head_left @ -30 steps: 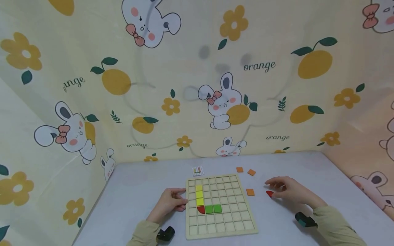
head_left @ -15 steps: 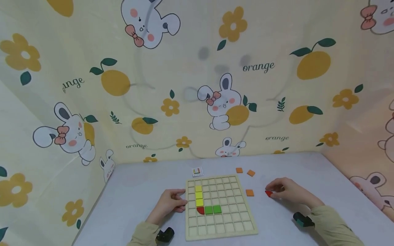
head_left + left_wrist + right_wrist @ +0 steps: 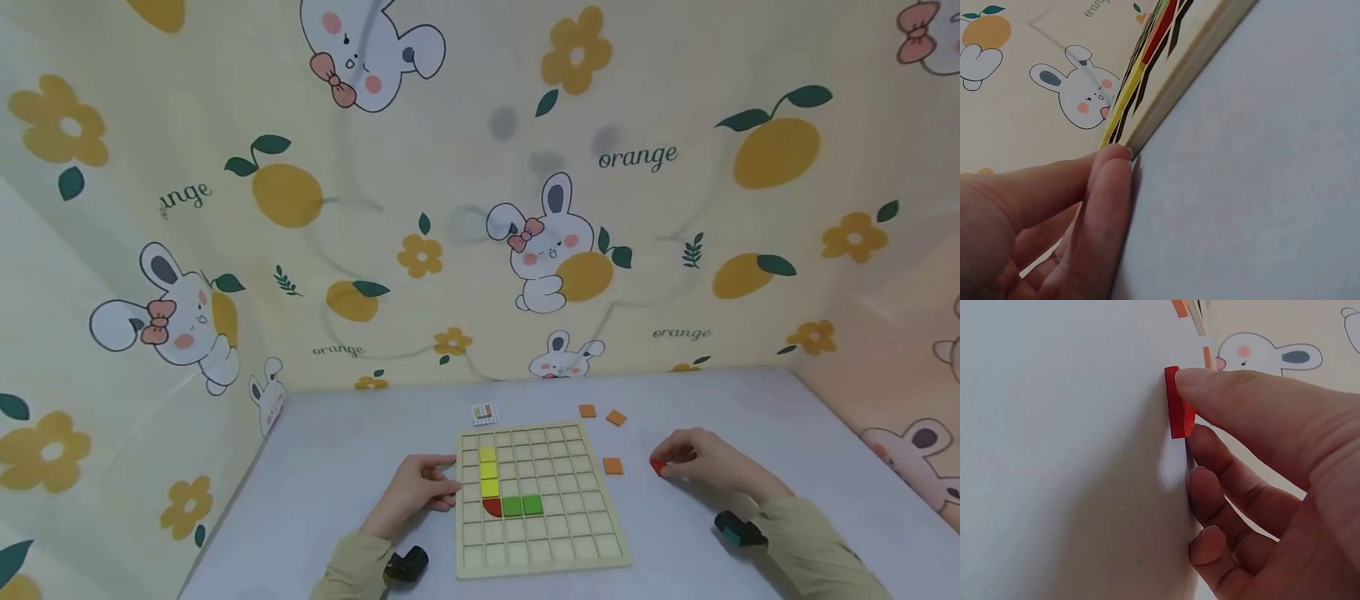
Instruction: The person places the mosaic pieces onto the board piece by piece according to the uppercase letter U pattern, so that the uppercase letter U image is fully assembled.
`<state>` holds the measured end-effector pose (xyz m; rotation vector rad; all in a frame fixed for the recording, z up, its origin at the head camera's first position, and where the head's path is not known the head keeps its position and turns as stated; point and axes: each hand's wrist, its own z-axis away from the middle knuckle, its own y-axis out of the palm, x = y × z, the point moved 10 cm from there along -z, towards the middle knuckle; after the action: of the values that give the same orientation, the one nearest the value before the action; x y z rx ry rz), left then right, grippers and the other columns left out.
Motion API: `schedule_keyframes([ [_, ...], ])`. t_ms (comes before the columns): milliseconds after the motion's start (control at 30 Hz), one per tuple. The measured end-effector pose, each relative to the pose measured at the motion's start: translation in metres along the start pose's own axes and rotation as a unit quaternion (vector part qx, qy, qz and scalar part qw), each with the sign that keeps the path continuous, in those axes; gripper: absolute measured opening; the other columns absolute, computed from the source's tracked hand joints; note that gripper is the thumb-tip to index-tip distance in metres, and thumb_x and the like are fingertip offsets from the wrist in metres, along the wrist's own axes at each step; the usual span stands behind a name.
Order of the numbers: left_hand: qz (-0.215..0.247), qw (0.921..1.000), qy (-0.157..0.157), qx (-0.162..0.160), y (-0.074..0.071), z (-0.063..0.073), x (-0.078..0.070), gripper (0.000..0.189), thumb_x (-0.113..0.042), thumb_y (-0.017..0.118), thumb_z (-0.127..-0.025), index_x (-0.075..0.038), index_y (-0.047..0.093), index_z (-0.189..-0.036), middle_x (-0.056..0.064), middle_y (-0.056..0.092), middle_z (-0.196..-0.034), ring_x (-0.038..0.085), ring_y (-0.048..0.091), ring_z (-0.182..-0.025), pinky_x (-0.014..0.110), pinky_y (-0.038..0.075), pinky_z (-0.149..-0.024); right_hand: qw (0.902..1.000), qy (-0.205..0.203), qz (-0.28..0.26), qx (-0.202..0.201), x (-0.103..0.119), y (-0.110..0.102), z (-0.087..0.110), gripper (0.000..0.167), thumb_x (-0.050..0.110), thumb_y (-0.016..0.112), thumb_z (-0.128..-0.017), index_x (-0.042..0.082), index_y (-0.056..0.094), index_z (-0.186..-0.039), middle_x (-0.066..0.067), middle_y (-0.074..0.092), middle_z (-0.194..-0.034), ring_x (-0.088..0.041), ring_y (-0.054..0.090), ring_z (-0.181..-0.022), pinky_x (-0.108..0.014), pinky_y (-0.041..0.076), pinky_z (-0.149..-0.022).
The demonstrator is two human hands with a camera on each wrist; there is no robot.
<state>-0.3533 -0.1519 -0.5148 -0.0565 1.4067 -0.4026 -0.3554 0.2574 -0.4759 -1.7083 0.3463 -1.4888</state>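
Observation:
A square-celled wooden board lies on the table. My left hand is at its left edge, the fingertips touching the rim, as the left wrist view also shows. Set in the board are yellow square tiles in a column, a red quarter-circle tile at the corner below them, and two green square tiles in a row. To the right of the board, my right hand pinches another red tile between thumb and index finger, close to the tabletop. The fingers partly cover this tile.
Three orange square tiles lie loose: one beside the board's right edge, two farther back. A small patterned card lies behind the board. A printed curtain stands around the back and sides of the table.
My right index finger has come down onto the red tile, which sits more tilted between the fingertips. The left hand and the board stay put; the head view shifts slightly.

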Motion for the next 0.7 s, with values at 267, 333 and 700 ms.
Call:
schedule_keyframes([
  [267,-0.006,0.9999,-0.008,-0.010,-0.0013,0.0028,-0.0036,0.056,-0.002,0.075,-0.080,0.005,0.053,-0.131,0.011,0.064,-0.080,0.017,0.066,-0.062,0.032,0.060,-0.059,0.9999,0.004,-0.011,0.002,-0.0020,0.0016,-0.0044,0.022,0.013,0.078,-0.080,0.007,0.068,-0.098,-0.002,0.063,-0.094,-0.021,0.053,-0.082,-0.024,0.050,-0.066],
  [333,-0.007,0.9999,-0.009,-0.010,-0.0009,0.0026,-0.0033,0.056,-0.002,0.075,-0.080,0.005,0.053,-0.132,0.011,0.064,-0.081,0.017,0.066,-0.063,0.031,0.060,-0.059,0.9999,0.001,-0.015,0.005,-0.0004,0.0026,-0.0041,0.021,0.012,0.078,-0.080,0.007,0.067,-0.097,-0.003,0.062,-0.091,-0.021,0.052,-0.080,-0.024,0.049,-0.065],
  [700,-0.003,0.9999,-0.014,-0.009,-0.0011,-0.0006,0.0014,0.057,-0.002,0.075,-0.080,0.004,0.053,-0.133,0.011,0.065,-0.080,0.017,0.067,-0.062,0.032,0.060,-0.059,0.9989,-0.015,-0.034,0.029,0.0030,0.0054,-0.0045,0.017,0.013,0.071,-0.087,0.006,0.066,-0.102,-0.003,0.063,-0.096,-0.020,0.053,-0.085,-0.023,0.050,-0.070],
])
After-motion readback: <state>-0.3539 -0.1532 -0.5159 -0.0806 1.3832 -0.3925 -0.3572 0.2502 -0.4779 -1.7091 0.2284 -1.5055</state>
